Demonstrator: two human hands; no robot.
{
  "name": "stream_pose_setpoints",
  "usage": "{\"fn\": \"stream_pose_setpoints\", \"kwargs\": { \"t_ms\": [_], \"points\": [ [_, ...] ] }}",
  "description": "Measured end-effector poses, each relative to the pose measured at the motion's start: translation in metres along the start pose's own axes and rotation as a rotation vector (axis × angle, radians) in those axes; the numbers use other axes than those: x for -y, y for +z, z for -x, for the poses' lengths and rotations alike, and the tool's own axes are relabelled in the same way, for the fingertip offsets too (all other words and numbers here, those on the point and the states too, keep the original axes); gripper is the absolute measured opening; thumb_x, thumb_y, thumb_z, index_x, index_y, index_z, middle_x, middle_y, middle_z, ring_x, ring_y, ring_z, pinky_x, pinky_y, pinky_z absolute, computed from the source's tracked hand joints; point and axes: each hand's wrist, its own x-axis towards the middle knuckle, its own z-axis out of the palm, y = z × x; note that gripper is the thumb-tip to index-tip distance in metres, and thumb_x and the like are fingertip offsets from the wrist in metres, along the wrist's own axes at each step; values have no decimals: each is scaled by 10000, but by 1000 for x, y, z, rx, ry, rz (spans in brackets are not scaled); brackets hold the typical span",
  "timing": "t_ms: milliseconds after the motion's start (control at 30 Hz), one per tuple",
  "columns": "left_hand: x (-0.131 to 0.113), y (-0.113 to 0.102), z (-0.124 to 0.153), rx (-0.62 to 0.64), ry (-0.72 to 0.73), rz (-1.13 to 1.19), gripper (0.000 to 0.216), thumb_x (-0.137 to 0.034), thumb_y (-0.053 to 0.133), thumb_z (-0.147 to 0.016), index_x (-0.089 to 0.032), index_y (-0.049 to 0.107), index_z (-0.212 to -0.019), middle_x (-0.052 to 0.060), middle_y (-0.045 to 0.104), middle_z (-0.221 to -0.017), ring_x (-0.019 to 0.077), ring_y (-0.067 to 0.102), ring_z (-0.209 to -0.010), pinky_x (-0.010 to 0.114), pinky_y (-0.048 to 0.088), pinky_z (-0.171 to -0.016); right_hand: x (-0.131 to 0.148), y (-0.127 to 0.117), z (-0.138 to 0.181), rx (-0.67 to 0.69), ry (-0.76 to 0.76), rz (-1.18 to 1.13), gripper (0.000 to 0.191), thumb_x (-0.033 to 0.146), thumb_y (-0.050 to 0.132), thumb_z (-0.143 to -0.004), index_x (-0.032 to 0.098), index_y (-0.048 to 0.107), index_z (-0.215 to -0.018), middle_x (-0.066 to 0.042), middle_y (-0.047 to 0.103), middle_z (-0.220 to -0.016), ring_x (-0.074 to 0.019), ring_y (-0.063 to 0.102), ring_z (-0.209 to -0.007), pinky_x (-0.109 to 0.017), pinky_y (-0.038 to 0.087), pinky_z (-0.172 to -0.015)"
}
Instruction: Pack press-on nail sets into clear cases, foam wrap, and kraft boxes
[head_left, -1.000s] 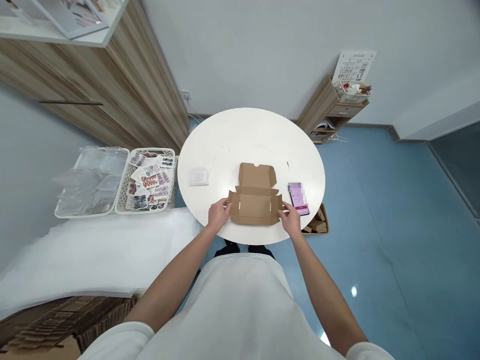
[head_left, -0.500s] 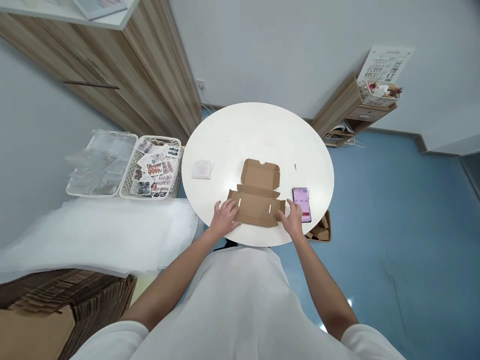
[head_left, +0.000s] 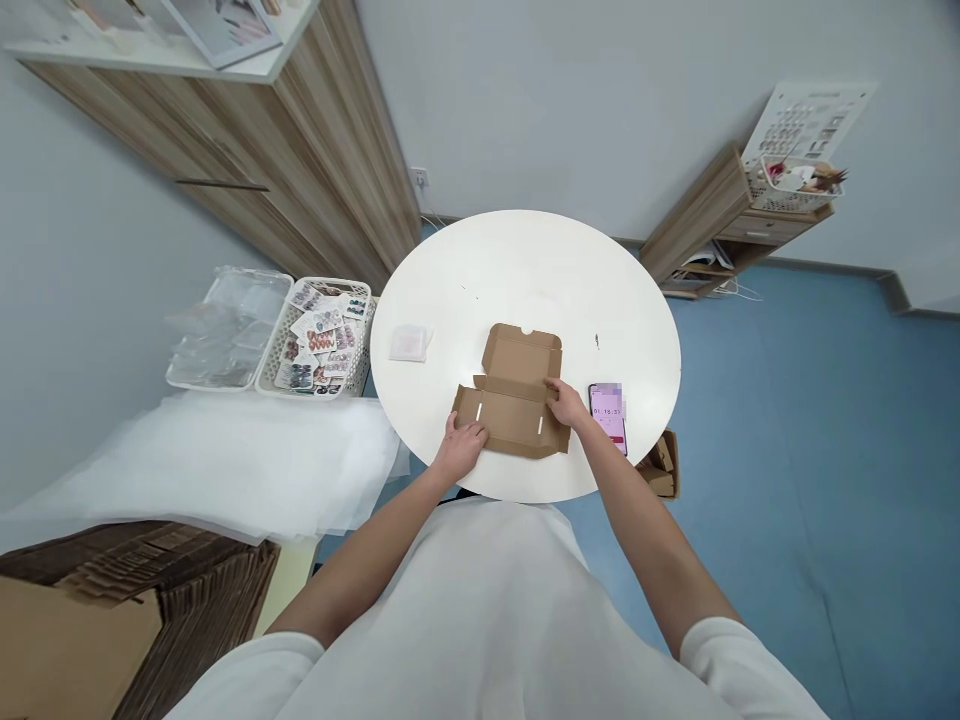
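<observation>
A flat, unfolded brown cardboard box [head_left: 517, 385] lies on the round white table [head_left: 525, 270], its lid flap pointing away from me. My left hand [head_left: 461, 447] presses on the box's near left corner with its fingers curled over the edge. My right hand [head_left: 568, 401] grips the right side flap of the box, fingers closed on the cardboard. A phone with a lit pink screen [head_left: 609, 415] lies just right of my right hand.
A small clear packet [head_left: 409, 342] sits on the table's left part. Left of the table stand a white basket of nail sets [head_left: 321, 335] and a clear tray of bags [head_left: 229, 328] on a white-covered surface. Stacked flat cardboard [head_left: 90, 610] lies at lower left; a box of cartons [head_left: 664, 465] sits under the table's right edge.
My right hand moved from the box's near right corner up and inward onto the right flap. My left hand slid slightly toward the near left corner. The camera shifted a little.
</observation>
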Motion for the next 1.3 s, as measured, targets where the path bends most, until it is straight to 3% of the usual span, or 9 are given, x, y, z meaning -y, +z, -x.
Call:
{"fn": "stream_pose_setpoints", "kwargs": {
  "t_ms": [133, 300, 400, 533, 667, 833, 967, 1133, 1300],
  "points": [
    [-1, 4, 1, 21, -20, 12, 329, -55, 346, -791, -221, 524, -1012, 36, 614, -874, 178, 582, -845, 524, 116, -1002, -2, 8, 1, -58, 38, -32, 452, 121, 422, -760, 168, 455, -1209, -70, 541, -1190, -152, 534, -1032, -283, 409, -883],
    [-6, 5, 0, 1, -10, -21, 430, -83, 371, -788, -220, 418, -1193, 103, 512, -1201, 203, 524, -1052, 470, 214, -990, -1, 17, 10, -156, -29, 103, 409, 90, 372, -781, 197, 514, -1150, -41, 593, -1089, -152, 544, -955, -271, 409, -823],
    [-8, -2, -4, -24, -27, -91, 548, -108, 429, -763, -195, 317, -1292, 145, 272, -1404, 239, 310, -1262, 443, 227, -996, -3, 23, 19, -181, -122, 239, 383, 79, 353, -801, 212, 552, -1100, -39, 608, -1031, -165, 521, -946, -286, 374, -829],
    [-9, -16, -14, -19, -27, -188, 815, -238, 587, -682, -189, 161, -1375, 123, 87, -1461, 273, -13, -1339, 500, 92, -1037, -7, 30, 31, -186, -202, 390, 381, 71, 329, -824, 216, 571, -1079, -55, 608, -926, -180, 492, -890, -292, 341, -805],
    [-7, -25, -25, 31, 5, -218, 1032, -290, 719, -534, -171, 143, -1382, 133, 119, -1453, 302, -84, -1328, 533, 9, -1037, -9, 33, 38, -164, -244, 428, 462, 15, 301, -791, 229, 558, -1111, -64, 582, -934, -191, 469, -878, -296, 336, -800],
    [-4, -27, -31, 64, 4, -195, 1081, -327, 748, -476, -179, 165, -1374, 148, 218, -1424, 334, -56, -1325, 556, 12, -1028, -3, 35, 47, -164, -207, 452, 445, 92, 359, -797, 269, 507, -1177, -83, 530, -1058, -230, 434, -1001, -363, 326, -852],
    [-4, -25, -30, 53, 0, -177, 1075, -343, 754, -467, -169, 191, -1366, 157, 296, -1383, 339, -22, -1326, 558, 5, -1027, 11, 36, 63, -319, -203, 513, 487, 316, 474, -789, 271, 394, -1267, -100, 265, -1376, -310, 217, -1248, -475, 214, -951],
    [-5, -22, -27, 19, -22, -163, 1017, -314, 761, -473, -178, 253, -1343, 158, 357, -1340, 339, 56, -1322, 564, 5, -1025, 21, 46, 74, -68, -395, 617, 908, 511, 606, -634, 209, 167, -1369, -128, 142, -1442, -302, 114, -1307, -492, 125, -1007],
    [-1, -24, -17, -12, -65, -163, 1046, -375, 764, -458, -176, 249, -1347, 163, 313, -1372, 336, 40, -1324, 549, 22, -1026, 20, 60, 68, 8, -381, 709, 1058, 395, 676, -575, 199, 22, -1383, -128, 184, -1434, -287, 130, -1313, -512, 60, -1023]
  ]
}}
